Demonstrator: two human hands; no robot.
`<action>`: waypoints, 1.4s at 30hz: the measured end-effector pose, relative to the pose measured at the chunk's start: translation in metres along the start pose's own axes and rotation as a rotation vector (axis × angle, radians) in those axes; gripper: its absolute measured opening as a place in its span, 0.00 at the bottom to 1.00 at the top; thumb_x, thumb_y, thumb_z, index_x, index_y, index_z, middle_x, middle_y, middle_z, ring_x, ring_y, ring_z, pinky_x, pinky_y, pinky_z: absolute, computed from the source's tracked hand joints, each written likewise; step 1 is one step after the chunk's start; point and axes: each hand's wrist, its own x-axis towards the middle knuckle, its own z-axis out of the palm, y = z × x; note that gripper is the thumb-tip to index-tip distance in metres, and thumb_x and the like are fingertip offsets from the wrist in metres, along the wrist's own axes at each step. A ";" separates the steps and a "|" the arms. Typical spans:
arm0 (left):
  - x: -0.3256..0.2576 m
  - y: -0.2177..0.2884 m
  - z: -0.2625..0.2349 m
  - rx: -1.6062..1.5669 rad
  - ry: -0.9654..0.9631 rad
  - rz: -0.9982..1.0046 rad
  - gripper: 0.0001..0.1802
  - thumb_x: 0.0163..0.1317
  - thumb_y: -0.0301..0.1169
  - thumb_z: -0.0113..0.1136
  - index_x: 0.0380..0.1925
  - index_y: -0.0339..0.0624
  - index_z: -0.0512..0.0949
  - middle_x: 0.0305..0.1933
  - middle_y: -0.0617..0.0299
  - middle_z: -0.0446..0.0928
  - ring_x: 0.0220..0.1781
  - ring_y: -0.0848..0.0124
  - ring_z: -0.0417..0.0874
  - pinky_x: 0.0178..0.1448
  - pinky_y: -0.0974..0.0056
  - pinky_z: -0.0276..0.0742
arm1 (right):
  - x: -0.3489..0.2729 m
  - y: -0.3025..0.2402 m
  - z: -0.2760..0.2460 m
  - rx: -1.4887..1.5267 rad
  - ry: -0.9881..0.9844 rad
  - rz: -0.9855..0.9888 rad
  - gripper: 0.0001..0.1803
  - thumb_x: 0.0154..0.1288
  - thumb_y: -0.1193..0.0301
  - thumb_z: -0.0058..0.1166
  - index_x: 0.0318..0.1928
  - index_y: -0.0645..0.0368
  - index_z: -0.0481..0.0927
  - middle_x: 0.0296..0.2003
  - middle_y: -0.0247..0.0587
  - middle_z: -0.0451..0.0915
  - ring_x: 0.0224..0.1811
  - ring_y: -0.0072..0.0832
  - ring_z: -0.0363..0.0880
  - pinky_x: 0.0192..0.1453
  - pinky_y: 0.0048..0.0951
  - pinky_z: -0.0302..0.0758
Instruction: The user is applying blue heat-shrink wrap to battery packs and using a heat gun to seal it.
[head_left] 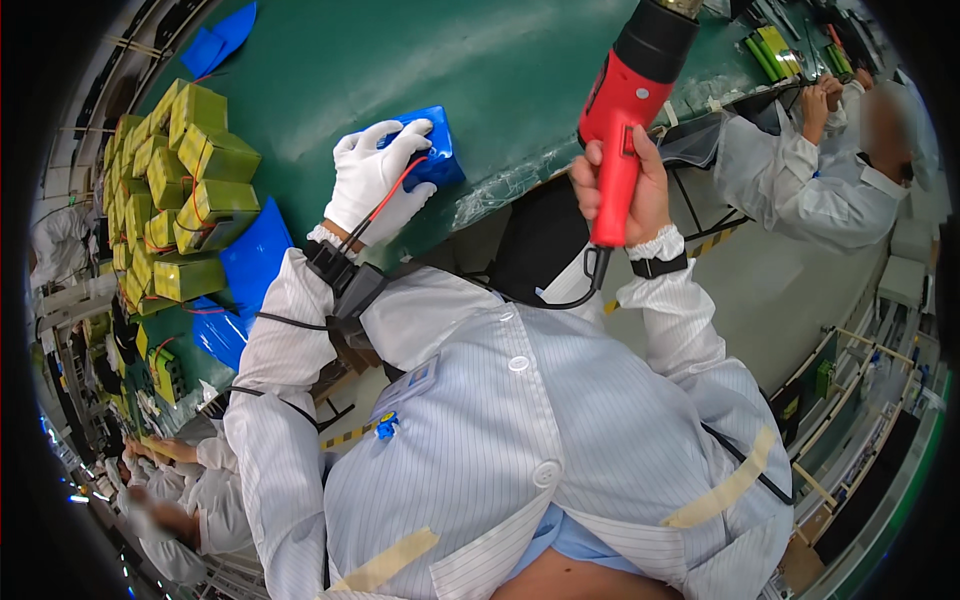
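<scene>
My left hand [378, 180], in a white glove, has its fingers curled over a blue-wrapped battery pack [436, 135] on the green tabletop. A red wire [397, 187] comes out from the pack and runs with a black one over the glove to a dark connector at my wrist. My bare right hand [640, 190] is wrapped round the handle of a red heat gun [628, 110]. Its black nozzle end points up and away from the pack, toward the far edge of the view. The gun's black cord drops from the handle's base.
Stacked yellow-wrapped battery packs [200, 160] stand at the left on the green table [330, 60]. Blue film sleeves [258, 260] lie beside them, and another blue sleeve [220, 42] lies farther off. One co-worker [800, 165] sits at the right; others are at the lower left.
</scene>
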 end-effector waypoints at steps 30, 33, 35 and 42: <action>0.003 0.003 0.000 -0.006 0.039 0.019 0.24 0.49 0.34 0.74 0.48 0.50 0.77 0.64 0.70 0.79 0.65 0.59 0.76 0.67 0.43 0.63 | 0.063 0.005 -0.035 -0.278 0.014 0.064 0.15 0.65 0.58 0.61 0.39 0.56 0.76 0.23 0.36 0.76 0.21 0.27 0.77 0.26 0.33 0.76; 0.003 0.004 -0.001 -0.004 0.038 0.012 0.24 0.49 0.34 0.74 0.48 0.50 0.77 0.64 0.70 0.79 0.65 0.59 0.75 0.67 0.43 0.62 | 0.068 0.006 -0.037 -0.352 0.000 0.054 0.17 0.64 0.56 0.61 0.40 0.56 0.75 0.24 0.36 0.76 0.21 0.27 0.77 0.26 0.33 0.76; 0.003 0.003 0.000 -0.001 0.041 0.012 0.24 0.49 0.34 0.74 0.47 0.50 0.77 0.64 0.70 0.79 0.65 0.59 0.75 0.67 0.43 0.62 | 0.073 0.008 -0.039 -0.380 -0.010 0.050 0.18 0.64 0.55 0.61 0.41 0.56 0.75 0.25 0.36 0.76 0.22 0.27 0.77 0.26 0.33 0.75; 0.003 0.003 -0.002 -0.012 0.041 0.002 0.25 0.48 0.33 0.74 0.48 0.50 0.76 0.64 0.70 0.78 0.65 0.59 0.75 0.67 0.44 0.63 | 0.111 -0.003 -0.052 -0.447 0.090 0.071 0.30 0.69 0.39 0.52 0.42 0.56 0.74 0.25 0.35 0.74 0.22 0.27 0.74 0.26 0.32 0.74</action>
